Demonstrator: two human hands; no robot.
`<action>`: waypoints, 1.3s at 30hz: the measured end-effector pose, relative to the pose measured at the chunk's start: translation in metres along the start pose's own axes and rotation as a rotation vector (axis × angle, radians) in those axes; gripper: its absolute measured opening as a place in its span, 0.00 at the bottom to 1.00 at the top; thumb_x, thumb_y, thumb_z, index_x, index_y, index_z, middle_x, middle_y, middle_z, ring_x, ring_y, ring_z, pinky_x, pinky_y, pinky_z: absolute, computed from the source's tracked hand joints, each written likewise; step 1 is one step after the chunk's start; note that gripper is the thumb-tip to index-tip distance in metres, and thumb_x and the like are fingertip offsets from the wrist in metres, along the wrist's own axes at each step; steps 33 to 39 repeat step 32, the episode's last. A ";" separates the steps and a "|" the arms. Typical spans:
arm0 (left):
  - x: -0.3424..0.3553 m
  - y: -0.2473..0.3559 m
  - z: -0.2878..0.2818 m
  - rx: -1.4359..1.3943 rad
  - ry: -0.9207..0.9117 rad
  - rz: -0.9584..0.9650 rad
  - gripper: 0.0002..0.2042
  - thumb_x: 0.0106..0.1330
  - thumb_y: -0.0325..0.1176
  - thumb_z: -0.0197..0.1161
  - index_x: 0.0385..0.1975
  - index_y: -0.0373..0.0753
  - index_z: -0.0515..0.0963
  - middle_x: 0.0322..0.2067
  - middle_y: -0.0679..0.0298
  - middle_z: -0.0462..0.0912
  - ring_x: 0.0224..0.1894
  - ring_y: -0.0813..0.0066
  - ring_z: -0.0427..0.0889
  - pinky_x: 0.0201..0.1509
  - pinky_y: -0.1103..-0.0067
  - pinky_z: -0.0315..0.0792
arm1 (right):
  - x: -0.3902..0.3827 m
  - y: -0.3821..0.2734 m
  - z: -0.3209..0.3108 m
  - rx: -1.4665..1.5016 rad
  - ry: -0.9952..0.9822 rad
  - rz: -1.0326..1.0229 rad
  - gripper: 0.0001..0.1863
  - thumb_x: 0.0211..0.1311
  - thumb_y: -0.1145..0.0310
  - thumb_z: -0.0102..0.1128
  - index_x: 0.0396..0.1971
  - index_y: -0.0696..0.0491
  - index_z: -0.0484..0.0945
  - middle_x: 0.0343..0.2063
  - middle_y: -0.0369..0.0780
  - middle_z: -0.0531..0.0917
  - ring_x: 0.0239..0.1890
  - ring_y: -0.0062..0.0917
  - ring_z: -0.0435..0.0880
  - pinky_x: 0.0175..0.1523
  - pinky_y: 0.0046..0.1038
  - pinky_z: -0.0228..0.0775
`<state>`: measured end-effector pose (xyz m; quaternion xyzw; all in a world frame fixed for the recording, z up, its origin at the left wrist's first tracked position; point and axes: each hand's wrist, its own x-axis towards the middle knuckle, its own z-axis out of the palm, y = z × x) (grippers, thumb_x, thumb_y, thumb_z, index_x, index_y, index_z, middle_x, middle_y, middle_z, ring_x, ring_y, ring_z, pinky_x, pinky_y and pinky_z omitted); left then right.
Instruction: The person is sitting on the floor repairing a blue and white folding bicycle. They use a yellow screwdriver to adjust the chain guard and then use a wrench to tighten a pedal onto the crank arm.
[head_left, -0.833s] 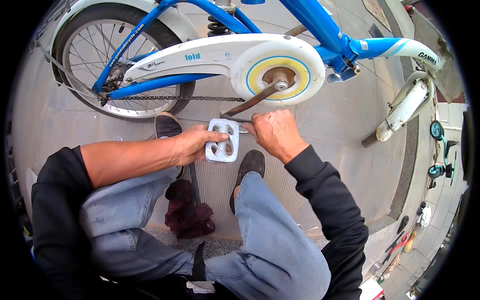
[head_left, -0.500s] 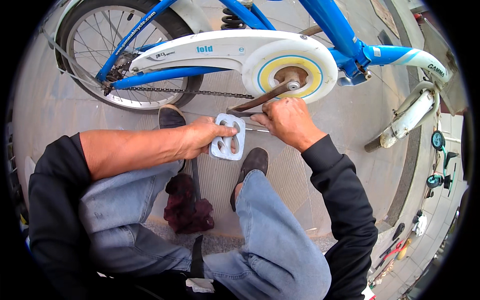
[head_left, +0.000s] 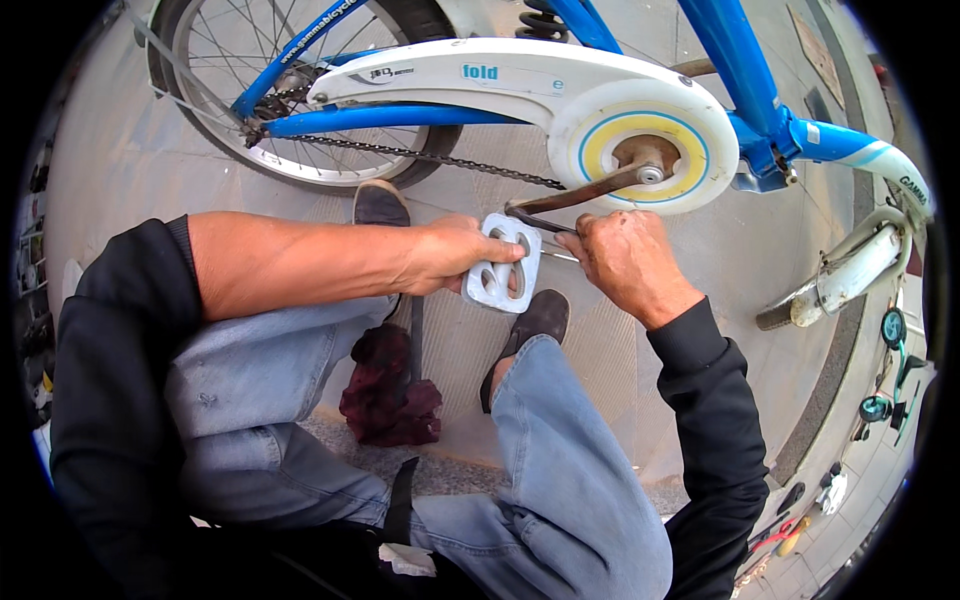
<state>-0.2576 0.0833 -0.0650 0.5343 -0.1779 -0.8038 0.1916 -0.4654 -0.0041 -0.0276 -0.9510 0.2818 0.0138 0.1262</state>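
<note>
My left hand (head_left: 452, 256) grips a pale grey bicycle pedal (head_left: 501, 281), the thumb lying over its face. The pedal sits close to the free end of a rusty crank arm (head_left: 592, 194); their joint is partly hidden. Closed around a dark flat bar (head_left: 545, 222), which looks like a wrench, my right hand (head_left: 632, 262) is just below the crank arm. The bar reaches toward the crank's end. Behind both hands is a blue-framed bicycle (head_left: 385, 117) with a white chain cover (head_left: 520, 85). Its chain (head_left: 420, 154) sags below the cover.
A rear wheel (head_left: 180, 95) stands at the far left. Between my shoes lies a dark red cloth (head_left: 390, 400). A white metal bicycle part (head_left: 835, 275) rests at the right. Red-handled tools (head_left: 775, 538) and teal-wheeled objects (head_left: 893, 328) lie along the right edge.
The bicycle and both hands appear shifted right and slightly differently in height, as the view has turned. My grips on the pedal and the bar look the same.
</note>
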 end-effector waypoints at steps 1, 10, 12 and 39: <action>0.000 0.001 0.001 0.003 -0.001 0.003 0.13 0.67 0.40 0.59 0.43 0.38 0.76 0.33 0.62 0.84 0.34 0.74 0.84 0.36 0.75 0.77 | 0.000 0.002 0.000 -0.008 0.003 -0.003 0.18 0.57 0.58 0.62 0.16 0.58 0.78 0.14 0.46 0.79 0.21 0.39 0.81 0.29 0.37 0.69; -0.002 0.001 0.000 0.005 -0.004 -0.017 0.12 0.67 0.40 0.59 0.44 0.40 0.76 0.33 0.64 0.85 0.35 0.74 0.84 0.37 0.74 0.78 | -0.003 0.018 0.036 0.184 0.174 0.096 0.22 0.60 0.53 0.60 0.16 0.55 0.76 0.13 0.46 0.77 0.19 0.42 0.78 0.27 0.38 0.67; -0.001 0.003 -0.001 0.011 -0.011 -0.013 0.13 0.67 0.41 0.60 0.44 0.40 0.75 0.33 0.63 0.84 0.34 0.75 0.84 0.35 0.76 0.77 | 0.000 0.016 0.034 0.200 0.142 0.126 0.22 0.59 0.52 0.61 0.15 0.54 0.76 0.13 0.45 0.77 0.19 0.40 0.78 0.26 0.37 0.67; 0.004 -0.004 0.002 -0.115 -0.022 0.047 0.15 0.62 0.39 0.65 0.44 0.40 0.74 0.32 0.60 0.83 0.32 0.72 0.84 0.34 0.77 0.78 | -0.005 0.017 0.045 0.180 0.287 0.099 0.21 0.58 0.53 0.63 0.14 0.53 0.76 0.12 0.44 0.76 0.18 0.40 0.78 0.26 0.37 0.67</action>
